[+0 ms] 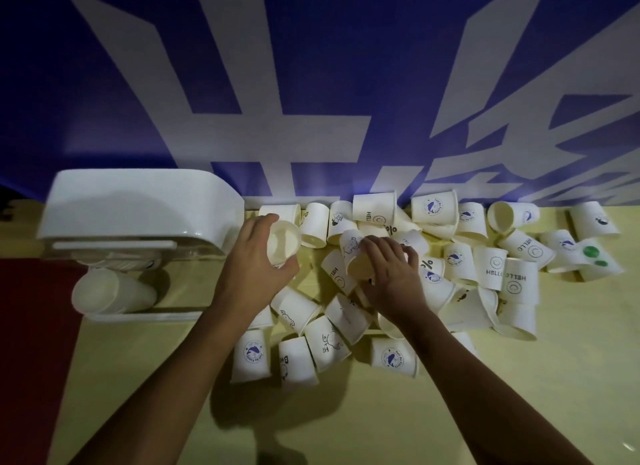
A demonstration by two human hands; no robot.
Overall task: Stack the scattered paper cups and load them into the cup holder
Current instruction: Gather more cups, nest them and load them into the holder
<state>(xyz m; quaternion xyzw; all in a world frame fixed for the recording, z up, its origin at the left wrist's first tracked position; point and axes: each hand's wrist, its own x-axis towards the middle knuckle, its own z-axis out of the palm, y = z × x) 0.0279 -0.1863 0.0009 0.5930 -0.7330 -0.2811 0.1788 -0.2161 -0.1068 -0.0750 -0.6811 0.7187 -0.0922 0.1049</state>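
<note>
White paper heap: scattered white paper cups (491,267) lie tumbled over the pale yellow tabletop (346,412), from the middle to the far right, most on their sides.
Left hand: our left hand (254,260) curls its fingers round a plain white paper cup (283,243), whose mouth is turned up toward us.
Right hand: our right hand (388,274) arches over the heap with its fingers bent round a printed paper cup (351,245) lying on its side.
Deciding relation: the printed paper cup lies just right of the plain one. Its long axis runs far to near, base far and mouth near-left, so we judge it must be turned before nesting.
Holder: the white plastic cup holder (138,205) stands far left, with a nested cup stack (110,291) lying at its near side. Our left hand is the nearer one.
</note>
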